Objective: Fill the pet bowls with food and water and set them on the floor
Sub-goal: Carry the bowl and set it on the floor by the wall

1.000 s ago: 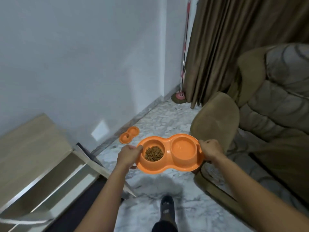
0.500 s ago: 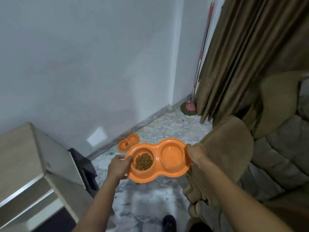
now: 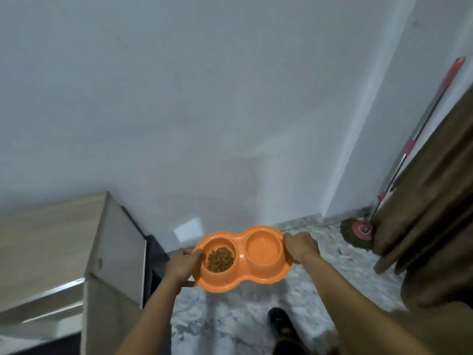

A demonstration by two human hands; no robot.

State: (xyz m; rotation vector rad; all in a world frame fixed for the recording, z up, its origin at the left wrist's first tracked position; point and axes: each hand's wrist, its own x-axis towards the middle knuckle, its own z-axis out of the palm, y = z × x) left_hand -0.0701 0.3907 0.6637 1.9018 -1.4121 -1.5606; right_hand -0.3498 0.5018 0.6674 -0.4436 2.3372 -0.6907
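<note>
Bowl (image 3: 241, 253) in L hand (image 3: 180, 265), R hand (image 3: 300, 248)

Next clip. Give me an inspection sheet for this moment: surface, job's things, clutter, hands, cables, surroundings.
Surface: marbled floor; the bowl is not yet set on it.
Job's things: orange double pet bowl held above the floor; kibble in its left well; whether the right well holds water cannot be told.
Clutter: mop leaning in the corner.
Hands: left hand grips the bowl's left end; right hand grips its right end.
Cables: nothing seen.
Surroundings: white wall, brown curtain at right, wooden cabinet at left, the person's shoe below.
</note>
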